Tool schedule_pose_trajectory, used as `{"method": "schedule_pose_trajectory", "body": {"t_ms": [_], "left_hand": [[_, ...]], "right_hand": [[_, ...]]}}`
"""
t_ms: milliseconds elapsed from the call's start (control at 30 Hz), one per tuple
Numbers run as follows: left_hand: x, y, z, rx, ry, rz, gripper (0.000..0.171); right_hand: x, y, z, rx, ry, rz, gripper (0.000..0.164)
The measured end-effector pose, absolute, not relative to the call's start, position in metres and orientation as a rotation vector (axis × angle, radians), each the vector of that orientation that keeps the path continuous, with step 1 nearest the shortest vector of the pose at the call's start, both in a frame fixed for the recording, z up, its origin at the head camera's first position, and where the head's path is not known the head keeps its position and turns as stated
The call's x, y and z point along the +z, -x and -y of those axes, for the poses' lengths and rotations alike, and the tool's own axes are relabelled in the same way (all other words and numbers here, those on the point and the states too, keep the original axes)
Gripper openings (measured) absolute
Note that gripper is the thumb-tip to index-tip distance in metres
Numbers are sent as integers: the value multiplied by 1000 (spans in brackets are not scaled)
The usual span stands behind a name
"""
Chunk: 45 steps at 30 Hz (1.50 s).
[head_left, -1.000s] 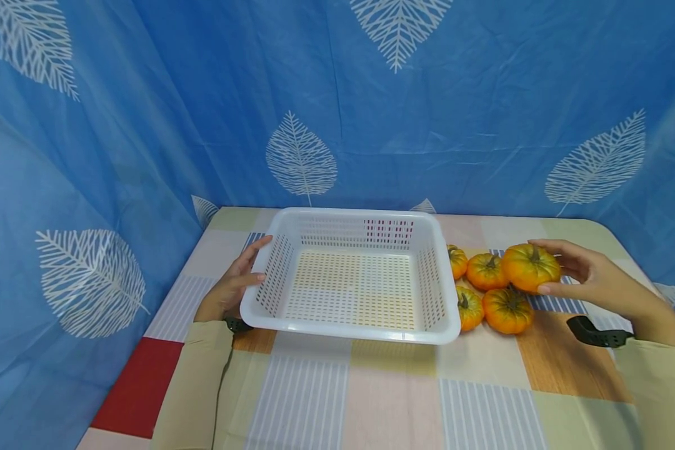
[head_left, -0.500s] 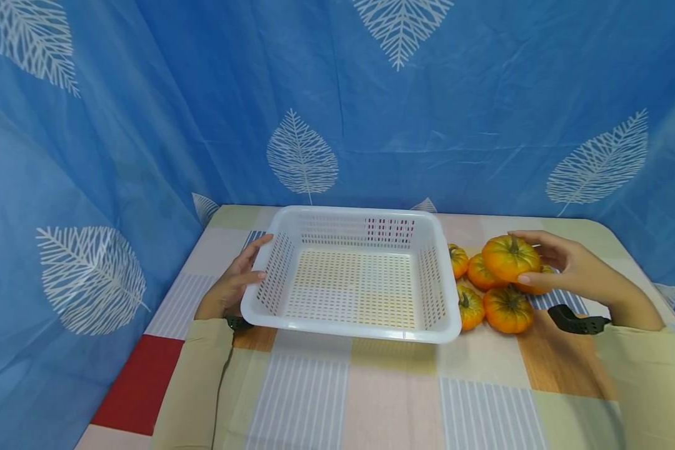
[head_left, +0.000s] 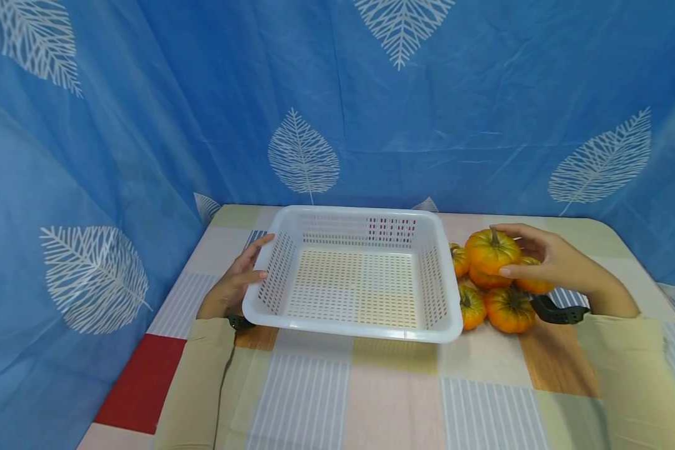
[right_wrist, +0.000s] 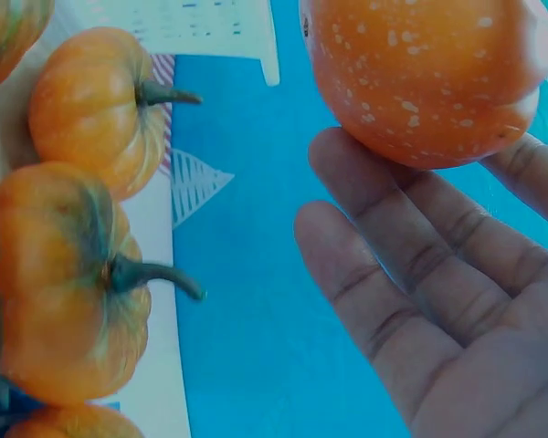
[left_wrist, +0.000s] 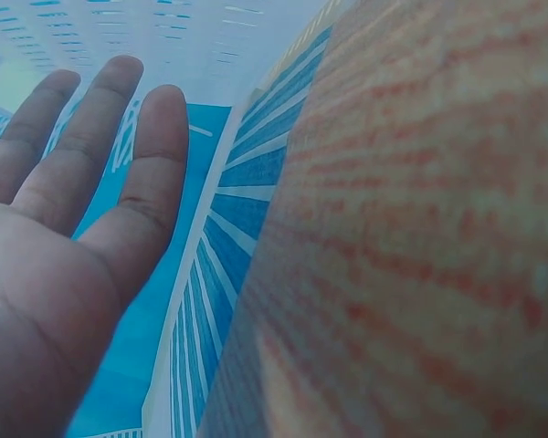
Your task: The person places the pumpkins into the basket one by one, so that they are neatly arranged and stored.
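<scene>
Pick-up step, I judge: right hand (head_left: 557,259) pinches a pumpkin (head_left: 490,250) between thumb and fingers above loose pumpkins (head_left: 510,312) at the white basket (head_left: 349,330)'s 3 o'clock, left hand (head_left: 230,286) spread against its 9 o'clock rim; next move likely calls for height over the 3 o'clock rim.

A ribbed orange-yellow pumpkin (head_left: 492,249), speckled pale underneath, is held stem-up in the grip of the right hand (head_left: 557,262). Five smaller-looking pumpkins (head_left: 510,311) cluster below and around it on the desk (head_left: 394,400), beside the white basket (head_left: 337,329). Rectangular, with slotted walls and floor, the basket sits upright, the left hand (head_left: 236,279) at its left rim.
</scene>
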State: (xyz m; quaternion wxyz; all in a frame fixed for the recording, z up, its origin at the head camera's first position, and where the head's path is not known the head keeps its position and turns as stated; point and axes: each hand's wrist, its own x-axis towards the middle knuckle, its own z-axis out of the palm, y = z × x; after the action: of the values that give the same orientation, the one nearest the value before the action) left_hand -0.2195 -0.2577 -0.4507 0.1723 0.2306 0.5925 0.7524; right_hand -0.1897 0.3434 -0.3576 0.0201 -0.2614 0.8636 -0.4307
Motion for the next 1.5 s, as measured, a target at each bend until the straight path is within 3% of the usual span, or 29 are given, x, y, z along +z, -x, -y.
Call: {"method": "schedule_pose_trajectory", "body": {"t_ms": [1167, 1500], "left_hand": [[-449, 218, 255, 2147, -580, -1719, 72], [-453, 221, 257, 2146, -699, -1705, 70]], "right_hand": [[-322, 222, -275, -1105, 749, -2592, 73], [-319, 234, -254, -1097, 781, -2522, 74]]}}
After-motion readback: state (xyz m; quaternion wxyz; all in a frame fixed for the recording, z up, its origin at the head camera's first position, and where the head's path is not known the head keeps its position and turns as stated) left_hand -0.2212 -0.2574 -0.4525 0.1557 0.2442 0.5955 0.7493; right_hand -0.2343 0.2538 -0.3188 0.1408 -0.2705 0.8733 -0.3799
